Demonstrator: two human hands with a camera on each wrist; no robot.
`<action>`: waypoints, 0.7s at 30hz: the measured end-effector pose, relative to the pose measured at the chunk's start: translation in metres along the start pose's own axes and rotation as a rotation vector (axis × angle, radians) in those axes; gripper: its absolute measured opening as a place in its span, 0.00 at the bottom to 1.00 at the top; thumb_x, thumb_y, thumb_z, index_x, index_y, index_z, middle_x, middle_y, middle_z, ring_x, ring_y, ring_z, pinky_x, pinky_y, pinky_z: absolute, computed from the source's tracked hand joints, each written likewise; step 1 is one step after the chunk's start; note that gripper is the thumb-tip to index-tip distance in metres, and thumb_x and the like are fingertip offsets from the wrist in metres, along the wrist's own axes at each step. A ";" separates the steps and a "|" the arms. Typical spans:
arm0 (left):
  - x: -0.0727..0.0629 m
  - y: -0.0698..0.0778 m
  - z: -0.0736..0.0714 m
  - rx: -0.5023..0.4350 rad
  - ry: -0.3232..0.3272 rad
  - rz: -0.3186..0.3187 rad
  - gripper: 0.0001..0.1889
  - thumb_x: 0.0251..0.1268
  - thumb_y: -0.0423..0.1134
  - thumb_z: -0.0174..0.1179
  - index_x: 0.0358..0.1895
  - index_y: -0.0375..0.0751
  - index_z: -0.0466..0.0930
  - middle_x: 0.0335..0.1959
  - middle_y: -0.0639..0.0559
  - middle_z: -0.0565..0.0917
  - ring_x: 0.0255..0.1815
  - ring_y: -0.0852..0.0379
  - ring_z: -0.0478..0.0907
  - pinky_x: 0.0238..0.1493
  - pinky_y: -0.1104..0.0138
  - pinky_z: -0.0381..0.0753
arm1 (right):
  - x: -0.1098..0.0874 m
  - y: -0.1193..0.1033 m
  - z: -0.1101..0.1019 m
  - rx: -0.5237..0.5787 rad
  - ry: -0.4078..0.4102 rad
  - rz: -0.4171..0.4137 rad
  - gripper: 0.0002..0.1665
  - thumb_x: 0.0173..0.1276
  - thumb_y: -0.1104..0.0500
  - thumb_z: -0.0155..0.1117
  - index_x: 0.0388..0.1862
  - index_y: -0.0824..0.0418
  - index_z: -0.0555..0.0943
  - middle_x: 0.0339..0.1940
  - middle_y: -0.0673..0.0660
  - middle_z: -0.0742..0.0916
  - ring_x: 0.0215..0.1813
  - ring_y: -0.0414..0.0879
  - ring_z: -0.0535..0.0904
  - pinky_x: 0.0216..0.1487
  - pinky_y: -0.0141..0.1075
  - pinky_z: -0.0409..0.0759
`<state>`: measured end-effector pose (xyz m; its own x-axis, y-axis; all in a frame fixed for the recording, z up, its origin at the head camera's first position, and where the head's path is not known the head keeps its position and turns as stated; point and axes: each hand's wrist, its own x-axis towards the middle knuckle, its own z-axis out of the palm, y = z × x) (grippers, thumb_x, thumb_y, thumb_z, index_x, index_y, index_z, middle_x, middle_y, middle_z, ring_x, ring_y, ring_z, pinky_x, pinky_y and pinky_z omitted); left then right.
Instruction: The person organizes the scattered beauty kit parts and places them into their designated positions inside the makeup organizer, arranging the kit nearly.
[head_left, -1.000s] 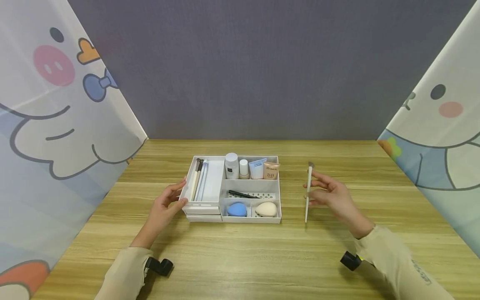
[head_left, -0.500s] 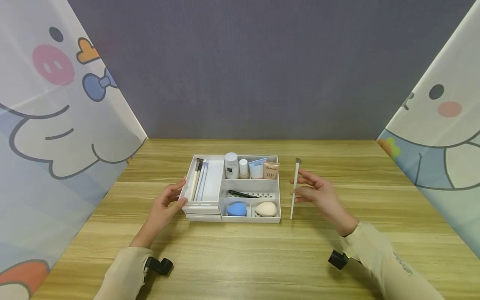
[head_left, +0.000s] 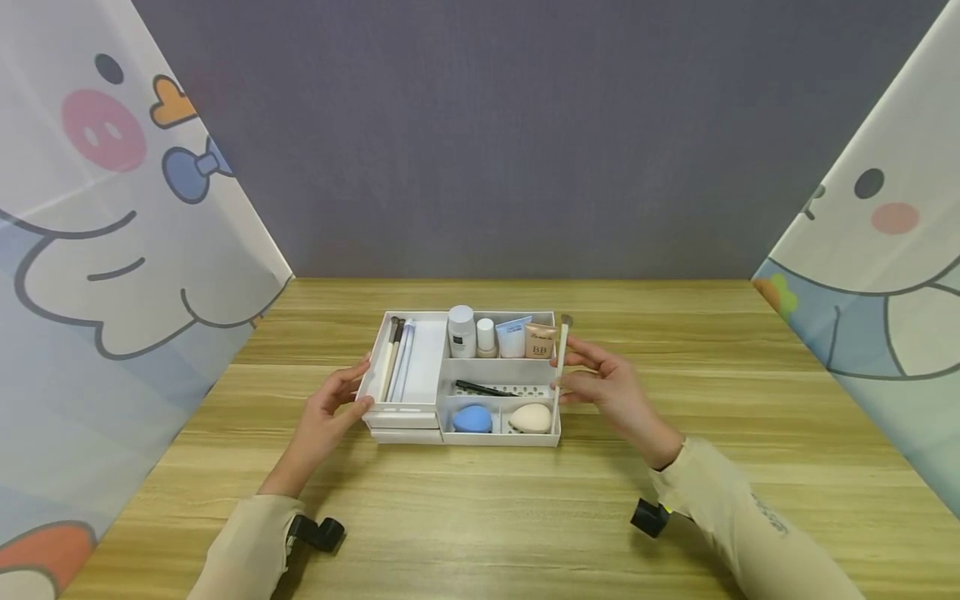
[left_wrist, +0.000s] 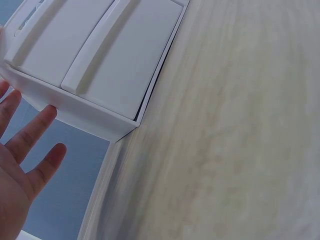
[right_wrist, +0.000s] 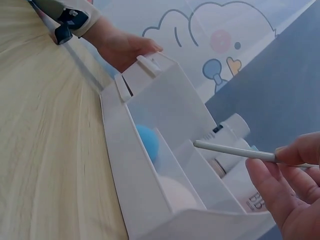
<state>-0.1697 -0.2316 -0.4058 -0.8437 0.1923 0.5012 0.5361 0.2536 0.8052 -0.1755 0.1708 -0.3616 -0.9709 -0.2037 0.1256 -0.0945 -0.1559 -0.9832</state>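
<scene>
A white makeup organizer (head_left: 498, 440) sits on the wooden table. My left hand (head_left: 327, 412) rests against its left side, thumb at the front corner; in the left wrist view its fingers (left_wrist: 37, 130) are extended along the side wall. Thumb and fingers of my right hand (head_left: 618, 396) pinch a slim white makeup brush (head_left: 562, 350), dark bristles pointing away. In the head view the brush overlaps the organizer's right edge; in the right wrist view its handle end (right_wrist: 235, 150) stands over the compartments. Several brushes (head_left: 397, 362) lie in the left top tray.
Bottles (head_left: 462, 335) and tubes (head_left: 512, 339) stand in the back compartments. A dark pencil-like stick (head_left: 483, 388) lies in the middle one. The front holds a blue makeup sponge (head_left: 472, 419) and a cream one (head_left: 531, 418). A grey partition (head_left: 517, 150) rises behind the table.
My right hand has moved left with the brush, from the table area right of the organizer to its right edge. My left hand has stayed at the organizer's left side.
</scene>
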 end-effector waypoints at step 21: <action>0.000 0.001 0.000 0.020 -0.002 -0.034 0.23 0.65 0.19 0.58 0.64 0.25 0.70 0.71 0.51 0.70 0.55 0.73 0.75 0.53 0.78 0.75 | 0.015 0.003 0.034 0.042 -0.067 0.010 0.39 0.61 0.80 0.59 0.73 0.73 0.64 0.48 0.63 0.85 0.36 0.45 0.86 0.36 0.39 0.86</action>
<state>-0.1690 -0.2316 -0.4055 -0.8614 0.1851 0.4729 0.5075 0.2790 0.8152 -0.1828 0.1346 -0.3584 -0.9547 -0.2695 0.1260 -0.0743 -0.1938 -0.9782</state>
